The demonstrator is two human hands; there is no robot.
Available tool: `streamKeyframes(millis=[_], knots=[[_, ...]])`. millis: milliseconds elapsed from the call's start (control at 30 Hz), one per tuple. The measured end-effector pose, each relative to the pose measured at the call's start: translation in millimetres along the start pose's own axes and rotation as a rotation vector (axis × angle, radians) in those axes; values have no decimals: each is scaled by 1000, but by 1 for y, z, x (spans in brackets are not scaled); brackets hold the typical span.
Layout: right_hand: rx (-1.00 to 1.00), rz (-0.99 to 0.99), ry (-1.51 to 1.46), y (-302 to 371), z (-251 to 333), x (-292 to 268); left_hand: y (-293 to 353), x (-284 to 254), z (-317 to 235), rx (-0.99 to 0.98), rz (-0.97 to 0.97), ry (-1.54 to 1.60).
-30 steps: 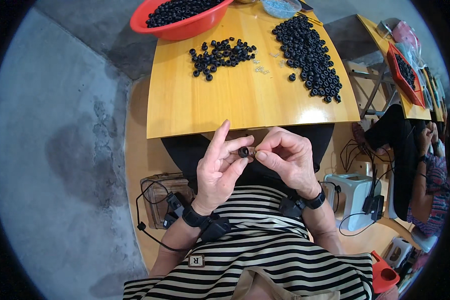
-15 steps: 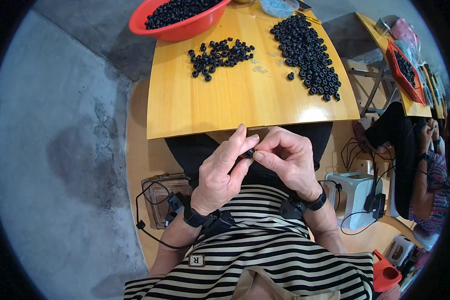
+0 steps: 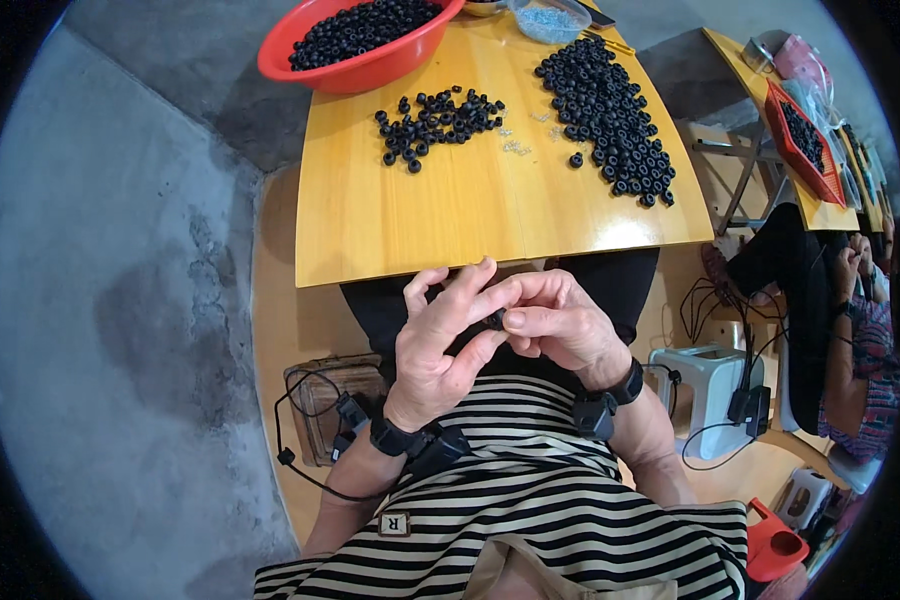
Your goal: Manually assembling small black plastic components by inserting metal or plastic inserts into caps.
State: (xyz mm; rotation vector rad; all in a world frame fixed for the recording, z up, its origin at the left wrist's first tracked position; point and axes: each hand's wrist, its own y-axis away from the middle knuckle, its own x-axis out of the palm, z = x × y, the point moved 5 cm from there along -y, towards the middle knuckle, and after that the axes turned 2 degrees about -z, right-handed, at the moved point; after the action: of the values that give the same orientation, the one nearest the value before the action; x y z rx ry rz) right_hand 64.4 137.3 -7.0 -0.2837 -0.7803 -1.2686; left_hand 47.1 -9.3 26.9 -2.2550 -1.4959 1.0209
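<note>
My left hand (image 3: pixel 438 350) pinches a small black round piece (image 3: pixel 495 319) between thumb and fingers, just off the near edge of the wooden table (image 3: pixel 440 220). My right hand (image 3: pixel 568 325) meets it there, thumb and index fingertips pressed against the same piece; anything smaller between those tips is hidden. On the tabletop lie a loose group of black pieces (image 3: pixel 440 122) at the left and a denser pile of black ring-shaped pieces (image 3: pixel 620 125) at the right. Tiny clear bits (image 3: pixel 515 147) are scattered between the two.
A red basin (image 3: pixel 370 78) of black pieces stands at the far left, beyond it a clear tub (image 3: pixel 550 22) of pale blue bits. At the right, another person (image 3: pixel 850 340) sits by a second table with a red basket (image 3: pixel 805 165). A white stool (image 3: pixel 705 400) and cables are beside me.
My right fingers have shifted slightly around the black piece, and my left fingers have spread a little. The view has moved slightly; the piles look the same.
</note>
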Motion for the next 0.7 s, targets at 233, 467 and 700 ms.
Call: streamKeyframes(millis=[233, 467, 700], knots=[[-63, -42, 177, -15, 1, -11, -4, 0, 10, -35, -49, 4], [12, -92, 496, -49, 5, -6, 6, -15, 45, -207, -206, 104], [-776, -425, 1385, -119, 35, -15, 22, -21, 68, -334, -277, 240]])
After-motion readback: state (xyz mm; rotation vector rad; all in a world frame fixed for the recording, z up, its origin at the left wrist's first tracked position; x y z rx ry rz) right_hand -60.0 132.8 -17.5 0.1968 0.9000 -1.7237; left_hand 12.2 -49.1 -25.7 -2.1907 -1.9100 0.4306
